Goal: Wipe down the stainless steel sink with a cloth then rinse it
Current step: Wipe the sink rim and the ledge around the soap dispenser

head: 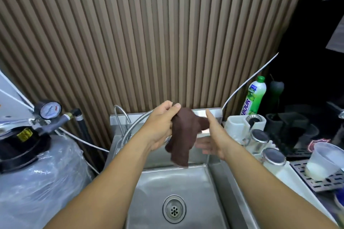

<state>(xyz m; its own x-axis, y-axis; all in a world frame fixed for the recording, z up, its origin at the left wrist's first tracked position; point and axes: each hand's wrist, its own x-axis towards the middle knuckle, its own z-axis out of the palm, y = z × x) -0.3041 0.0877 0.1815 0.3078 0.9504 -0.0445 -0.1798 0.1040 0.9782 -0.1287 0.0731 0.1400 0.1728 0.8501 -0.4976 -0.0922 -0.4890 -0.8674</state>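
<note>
steel sink (154, 186) below slatted wall (167, 33); left grip (162, 124) pinching brown cloth (183, 135), right grip (214, 135) released.

A small kitchen or drinks corner: a stainless steel sink (219, 170) with drain strainer (174, 208) and flexible metal hose (130, 130) sits against a slatted wall (167, 33). The bench (290, 174) at right holds a green dish-soap bottle (254, 96), lidded glass jars (258, 140) and a perforated drip tray (320, 182); at left, a tank (37, 182) with a pressure gauge (49, 110).

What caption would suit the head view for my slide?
Left hand pinches a brown cloth above the steel sink; right hand open beside it.
</note>
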